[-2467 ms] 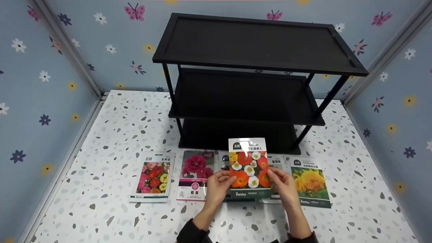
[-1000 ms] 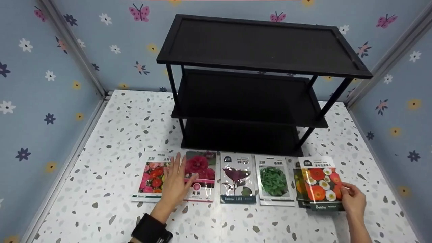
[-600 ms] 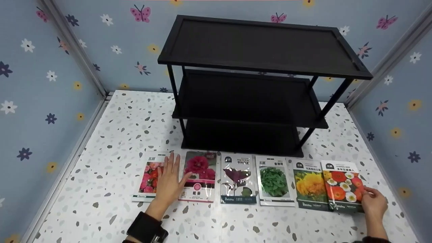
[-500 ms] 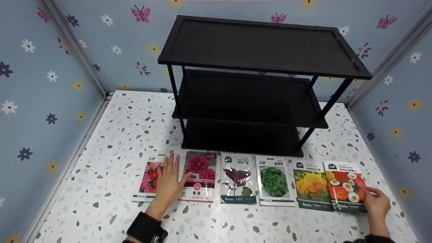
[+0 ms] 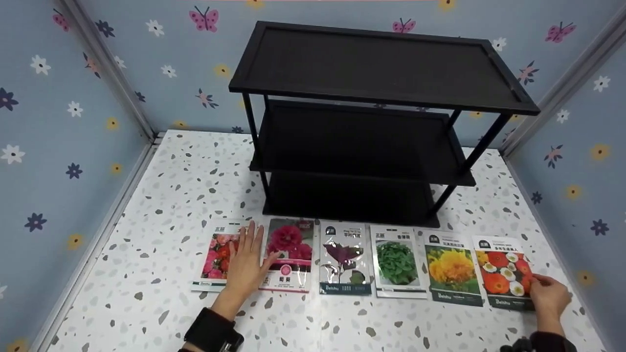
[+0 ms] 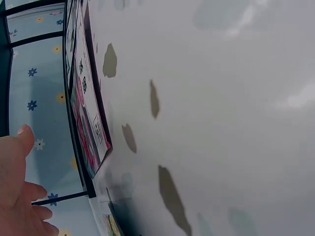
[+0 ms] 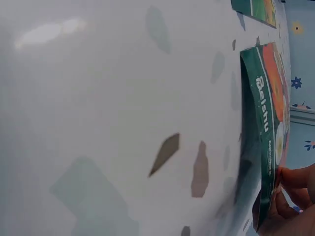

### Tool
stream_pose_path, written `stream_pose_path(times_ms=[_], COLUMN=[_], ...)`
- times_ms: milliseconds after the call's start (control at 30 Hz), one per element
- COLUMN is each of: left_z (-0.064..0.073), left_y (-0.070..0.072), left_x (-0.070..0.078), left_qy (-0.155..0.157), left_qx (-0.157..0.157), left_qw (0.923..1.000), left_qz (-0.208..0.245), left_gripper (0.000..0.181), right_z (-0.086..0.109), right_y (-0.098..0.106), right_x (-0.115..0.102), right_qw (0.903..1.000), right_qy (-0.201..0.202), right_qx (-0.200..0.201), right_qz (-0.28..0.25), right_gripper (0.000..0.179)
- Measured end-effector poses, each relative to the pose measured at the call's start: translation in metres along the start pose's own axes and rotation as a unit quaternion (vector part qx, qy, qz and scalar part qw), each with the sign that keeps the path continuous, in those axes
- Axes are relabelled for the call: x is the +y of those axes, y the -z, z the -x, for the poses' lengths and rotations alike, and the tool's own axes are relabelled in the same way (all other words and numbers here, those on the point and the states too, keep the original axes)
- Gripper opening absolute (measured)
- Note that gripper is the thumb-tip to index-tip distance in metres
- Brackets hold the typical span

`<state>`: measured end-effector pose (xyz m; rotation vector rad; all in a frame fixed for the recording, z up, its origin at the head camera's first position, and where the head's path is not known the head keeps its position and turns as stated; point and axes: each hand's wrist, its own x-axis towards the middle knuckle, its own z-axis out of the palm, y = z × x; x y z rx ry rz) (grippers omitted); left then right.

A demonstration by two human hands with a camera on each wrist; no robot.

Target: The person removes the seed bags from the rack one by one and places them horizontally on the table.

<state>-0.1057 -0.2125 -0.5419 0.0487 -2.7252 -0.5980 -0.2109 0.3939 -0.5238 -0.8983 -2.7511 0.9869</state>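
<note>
My right hand point(image 5: 550, 297) pinches the lower right edge of a seed packet point(image 5: 503, 274) with orange and white poppies. In the right wrist view that poppy packet point(image 7: 268, 108) has its near edge curling up off the table, thumb and fingers on its corner. My left hand point(image 5: 244, 266) is spread with straight fingers over the packet of mixed red and pink flowers point(image 5: 215, 261), its thumb reaching the magenta-flower packet point(image 5: 288, 244). Whether it touches them I cannot tell. Between the hands lie a purple-leaf packet point(image 5: 345, 259), a green-herb packet point(image 5: 397, 261) and a yellow-flower packet point(image 5: 452, 269).
A black three-tier shelf point(image 5: 381, 68) stands behind the row of packets, its lowest tier just beyond their top edges. The speckled white table point(image 5: 181, 195) is bounded by blue floral walls point(image 5: 161, 44) at the back and both sides.
Held in both hands mid-row at first, the poppy packet has moved right and down, past the yellow-flower packet to the row's right end. My left hand let go and moved left.
</note>
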Motion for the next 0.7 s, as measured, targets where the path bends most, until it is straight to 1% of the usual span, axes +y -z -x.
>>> stream_pose_path(times_ms=[133,200,267,333,367,433,500,600,700], left_z=[0.001,0.001,0.001,0.001,0.001,0.000,-0.001,-0.004,-0.009], left_y=[0.000,0.000,0.002,0.003,0.004,0.006,0.006,0.007,0.006], left_x=[0.002,0.004,0.005,0.007,0.008,0.010,0.013,0.016,0.019], left_qy=[0.002,0.008,0.015,0.020,0.022,0.024,0.024,0.020,0.018], left_qx=[-0.004,-0.009,-0.015,-0.017,-0.018,-0.021,-0.026,-0.031,-0.034], left_qw=[1.0000,0.9998,0.9996,0.9995,0.9995,0.9994,0.9994,0.9992,0.9989], left_qz=[-0.007,-0.012,-0.015,-0.015,-0.014,-0.009,-0.008,-0.013,-0.025], left_gripper=[0.072,0.073,0.073,0.074,0.075,0.075,0.075,0.076,0.079], right_z=[0.004,0.007,0.010,0.015,0.018,0.025,0.034,0.049,0.066], right_y=[-0.001,-0.002,-0.005,-0.011,-0.014,-0.023,-0.033,-0.045,-0.054], right_x=[0.000,-0.003,-0.008,-0.014,-0.019,-0.029,-0.041,-0.059,-0.078], right_qw=[0.9999,0.9997,0.9985,0.9939,0.9899,0.9789,0.9671,0.9501,0.9331], right_qy=[-0.009,0.003,0.038,0.096,0.128,0.194,0.247,0.306,0.351], right_qx=[0.000,0.005,0.015,0.027,0.031,0.032,0.019,-0.018,-0.052], right_qz=[0.013,0.026,0.037,0.047,0.051,0.054,0.059,0.058,0.059], right_gripper=[0.038,0.038,0.037,0.034,0.034,0.033,0.037,0.048,0.057])
